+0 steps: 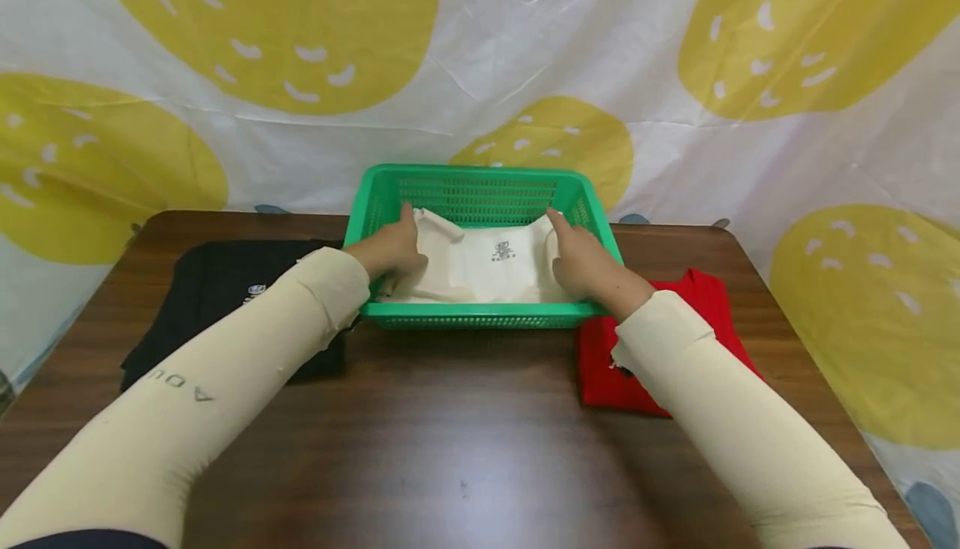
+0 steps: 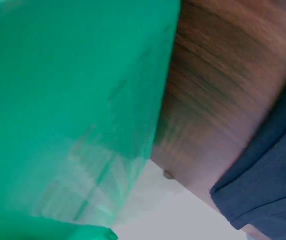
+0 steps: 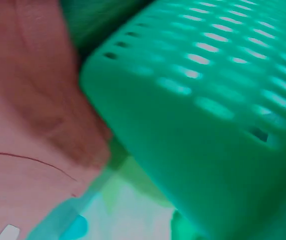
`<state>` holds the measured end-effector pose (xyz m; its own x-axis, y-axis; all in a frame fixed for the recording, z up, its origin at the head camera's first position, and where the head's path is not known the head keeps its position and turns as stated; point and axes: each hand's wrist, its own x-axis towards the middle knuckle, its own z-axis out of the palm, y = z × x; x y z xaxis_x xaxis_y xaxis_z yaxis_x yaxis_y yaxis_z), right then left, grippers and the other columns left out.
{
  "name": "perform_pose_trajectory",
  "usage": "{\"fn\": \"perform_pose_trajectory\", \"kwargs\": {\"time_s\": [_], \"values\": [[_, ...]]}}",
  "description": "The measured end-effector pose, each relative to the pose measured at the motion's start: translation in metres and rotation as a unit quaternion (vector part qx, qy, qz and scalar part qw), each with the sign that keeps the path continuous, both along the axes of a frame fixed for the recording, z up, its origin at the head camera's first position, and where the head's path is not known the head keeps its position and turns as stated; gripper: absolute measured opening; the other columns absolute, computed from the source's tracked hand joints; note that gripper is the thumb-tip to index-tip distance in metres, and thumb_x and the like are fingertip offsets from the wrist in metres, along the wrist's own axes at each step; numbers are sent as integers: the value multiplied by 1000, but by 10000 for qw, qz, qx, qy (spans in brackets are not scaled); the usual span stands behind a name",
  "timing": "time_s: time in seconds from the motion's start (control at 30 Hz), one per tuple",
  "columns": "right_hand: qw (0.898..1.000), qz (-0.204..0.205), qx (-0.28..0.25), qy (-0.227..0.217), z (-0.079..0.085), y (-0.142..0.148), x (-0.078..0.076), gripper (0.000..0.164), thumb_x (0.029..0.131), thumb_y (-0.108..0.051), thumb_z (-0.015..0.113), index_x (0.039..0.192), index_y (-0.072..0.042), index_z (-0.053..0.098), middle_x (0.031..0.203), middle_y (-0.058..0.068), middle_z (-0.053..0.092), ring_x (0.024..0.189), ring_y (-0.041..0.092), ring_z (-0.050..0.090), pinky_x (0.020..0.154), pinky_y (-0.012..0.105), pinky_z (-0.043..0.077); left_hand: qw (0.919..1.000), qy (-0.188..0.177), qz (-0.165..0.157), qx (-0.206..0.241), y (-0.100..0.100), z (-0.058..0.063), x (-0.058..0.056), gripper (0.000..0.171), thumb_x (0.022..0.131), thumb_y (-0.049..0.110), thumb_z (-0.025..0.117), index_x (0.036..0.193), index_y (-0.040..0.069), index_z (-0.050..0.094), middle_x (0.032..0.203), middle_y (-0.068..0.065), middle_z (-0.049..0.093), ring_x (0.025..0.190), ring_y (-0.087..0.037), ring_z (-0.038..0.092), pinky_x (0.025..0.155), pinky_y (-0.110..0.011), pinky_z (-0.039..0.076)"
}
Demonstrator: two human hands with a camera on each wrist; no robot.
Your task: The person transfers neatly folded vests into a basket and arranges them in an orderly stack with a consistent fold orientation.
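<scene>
A cream-white folded shirt (image 1: 480, 270) with a small dark print lies inside the green plastic basket (image 1: 480, 311). In the head view my left hand (image 1: 397, 249) reaches over the basket's left side and holds the shirt's left edge. At the opposite end, my right hand (image 1: 581, 262) grips the right edge of the same shirt, its thumb side toward the middle. The left wrist view shows mostly the basket wall (image 2: 67, 100); the left hand is out of sight there. Part of the right hand (image 3: 37, 90) appears beside the basket in the right wrist view, its fingertips hidden.
A folded black garment (image 1: 217, 299) lies left of the basket, partly under the left forearm. On the right, a folded red garment (image 1: 618, 378) sits partly beneath the right sleeve. Behind the brown wooden table (image 1: 450, 432) hangs a white and yellow patterned cloth (image 1: 495, 57).
</scene>
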<state>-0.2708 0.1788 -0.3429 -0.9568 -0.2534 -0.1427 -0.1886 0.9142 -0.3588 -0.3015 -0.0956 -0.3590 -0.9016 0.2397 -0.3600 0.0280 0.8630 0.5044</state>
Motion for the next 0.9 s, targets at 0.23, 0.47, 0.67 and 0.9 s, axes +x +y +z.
{"fn": "perform_pose_trajectory", "kwargs": {"time_s": [0.23,0.47,0.67,0.9], "values": [[9772,106,-1006,1868,17,17,52,38,93,-2,43,128,-5,60,108,15,60,96,28,57,81,42,49,9971,339,-337,-593,-1,20,14,80,105,26,48,157,-4,-5,115,-24,67,78,-24,67,75,-37,55],[9616,-434,-881,2562,1,69,81,18,90,-4,52,100,-2,67,92,12,61,85,26,55,73,40,45,9783,1964,-381,-531,-7,49,54,40,104,33,47,139,15,55,140,-10,59,115,-32,63,77,-47,55],[9901,-97,-14,1397,-28,110,77,30,93,-11,61,120,2,61,125,27,55,117,45,48,95,59,45,9441,3261,-382,287,-6,50,106,23,100,27,55,115,18,70,115,-1,70,98,-21,68,66,-39,54],[9977,194,608,233,-53,129,71,73,90,-43,70,148,-7,43,152,27,34,141,50,28,105,71,37,9206,3779,-547,815,5,23,156,12,94,22,66,103,19,74,99,5,73,86,-14,68,68,-36,56]]}}
